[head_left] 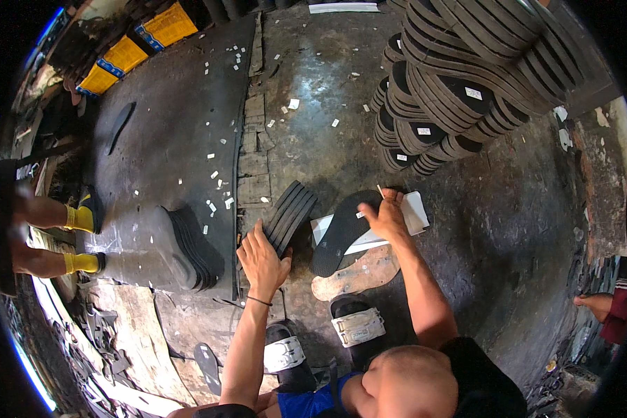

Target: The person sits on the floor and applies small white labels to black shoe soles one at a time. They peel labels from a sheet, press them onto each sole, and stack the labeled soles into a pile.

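Note:
My left hand is at the near end of a tilted stack of black shoe soles, its fingers along one side and its thumb on the other. To the right lies a single black shoe sole. My right hand is closed at its far end, with the thumb on the sole's top face beside a small white label. A thin pale stick-like thing shows by these fingers; I cannot tell what it is. White paper sheets lie partly beneath the sole. Nearer me is a pale sole-shaped board.
Tall stacks of labelled soles stand at the far right. Another stack of soles lies on the dark mat to the left. Small white labels are scattered over the floor. A person's yellow-socked feet are at the far left; another person's foot is at right.

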